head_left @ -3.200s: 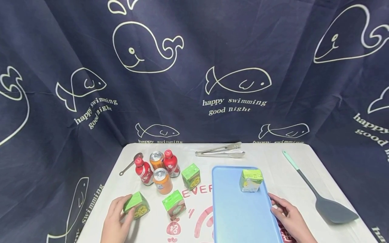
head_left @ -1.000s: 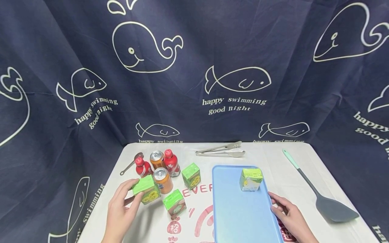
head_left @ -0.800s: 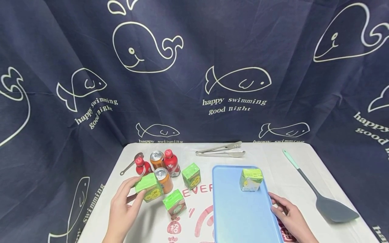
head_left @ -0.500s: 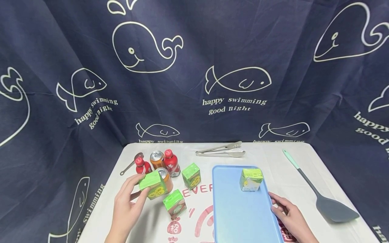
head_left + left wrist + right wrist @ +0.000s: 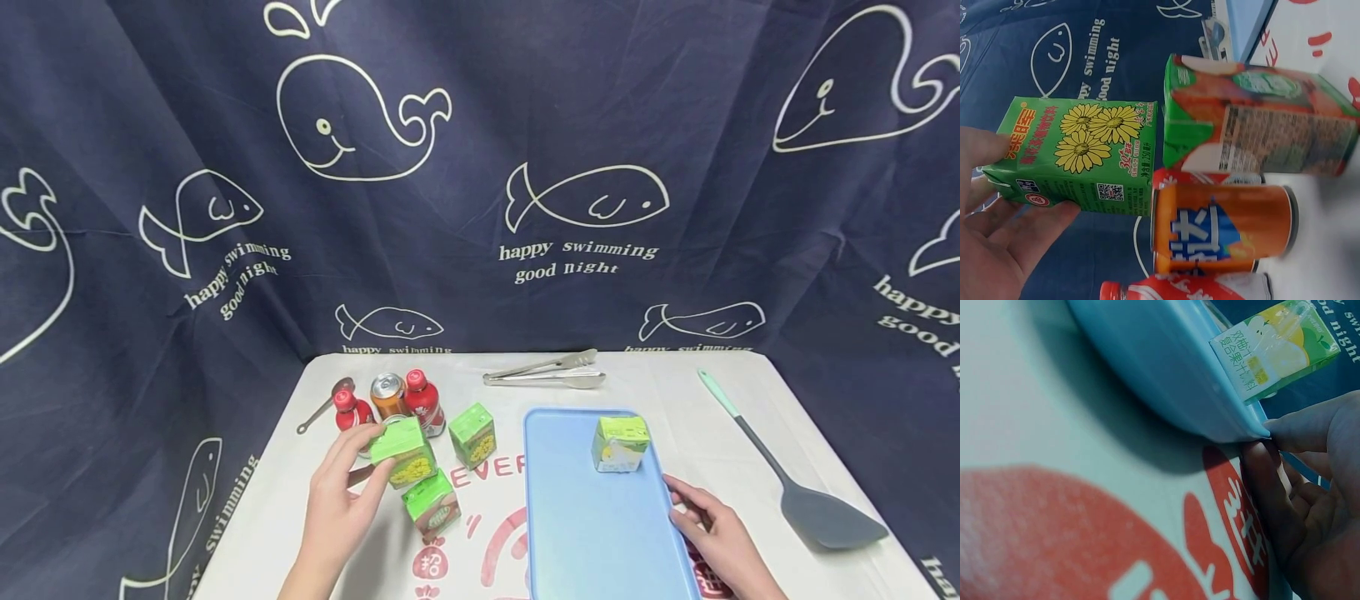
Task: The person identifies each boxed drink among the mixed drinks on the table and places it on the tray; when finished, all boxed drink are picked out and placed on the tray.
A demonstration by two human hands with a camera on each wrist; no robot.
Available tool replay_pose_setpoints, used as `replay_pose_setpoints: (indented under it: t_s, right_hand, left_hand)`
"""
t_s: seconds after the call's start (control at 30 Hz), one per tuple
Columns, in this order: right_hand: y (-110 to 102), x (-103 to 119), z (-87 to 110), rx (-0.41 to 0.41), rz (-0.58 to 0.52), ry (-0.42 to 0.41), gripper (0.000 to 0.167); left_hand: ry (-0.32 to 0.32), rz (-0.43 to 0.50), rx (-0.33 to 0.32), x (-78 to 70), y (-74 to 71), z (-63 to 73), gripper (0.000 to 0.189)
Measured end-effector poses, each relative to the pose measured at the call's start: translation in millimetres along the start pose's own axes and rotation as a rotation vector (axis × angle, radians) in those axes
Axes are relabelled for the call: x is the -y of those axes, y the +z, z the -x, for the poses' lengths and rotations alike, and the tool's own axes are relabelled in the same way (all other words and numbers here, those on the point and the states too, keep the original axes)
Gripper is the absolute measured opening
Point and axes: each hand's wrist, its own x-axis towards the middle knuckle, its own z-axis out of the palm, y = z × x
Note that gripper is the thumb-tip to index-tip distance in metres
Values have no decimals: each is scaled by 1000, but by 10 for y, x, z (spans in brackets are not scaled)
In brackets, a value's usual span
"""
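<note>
My left hand (image 5: pixel 341 492) grips a green drink carton with yellow flowers (image 5: pixel 405 458), thumb on one side and fingers on the other. In the left wrist view this carton (image 5: pixel 1100 147) is held up clear of the tabletop, beside a red-and-green drink carton (image 5: pixel 1272 119) and an orange soda can (image 5: pixel 1225 219). From the head camera it mostly hides that can. My right hand (image 5: pixel 716 529) pinches the right rim of the blue tray (image 5: pixel 592 533) between thumb and fingers. A yellow-green juice carton (image 5: pixel 621 444) stands upright on the tray's far right part.
Two red bottles (image 5: pixel 424 404) and another orange can (image 5: pixel 387 393) cluster at the left. Another green carton (image 5: pixel 473 436) stands left of the tray. Metal tongs (image 5: pixel 547 372) lie at the back, a ladle (image 5: pixel 326 404) far left, a dark spatula (image 5: pixel 825 517) at the right.
My left hand has lifted the flowered carton from the left of the table and carried it rightward, past the front can. My right hand stays on the tray's rim.
</note>
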Motion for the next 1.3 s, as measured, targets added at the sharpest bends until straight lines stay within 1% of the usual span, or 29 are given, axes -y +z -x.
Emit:
replay_pose_setpoints:
  t_s: [0.3,0.5,0.73,0.97,1.13,1.3]
  right_hand:
    - [-12,11,2,9,-15,7,55]
    - [-7,1,-11,11,-15,9,55]
    - [-2,-3,-15,1,-18,12,55]
    - [-6,-4,-5,9,-27,17,55]
    - [-1,5,8,0,-23,7,54]
    - [-2,10,6,-6,-13,-13,54]
  left_hand:
    - [27,38,63,-66,155,-4,45]
    - [26,61,89,-111,236,4,44]
    - [31,96,116,-202,350,-6,44]
    - [37,124,148,-260,502,-12,43]
    - [42,178,174,-269,616,-3,40]
    - [55,219,194,-286,731,23,42]
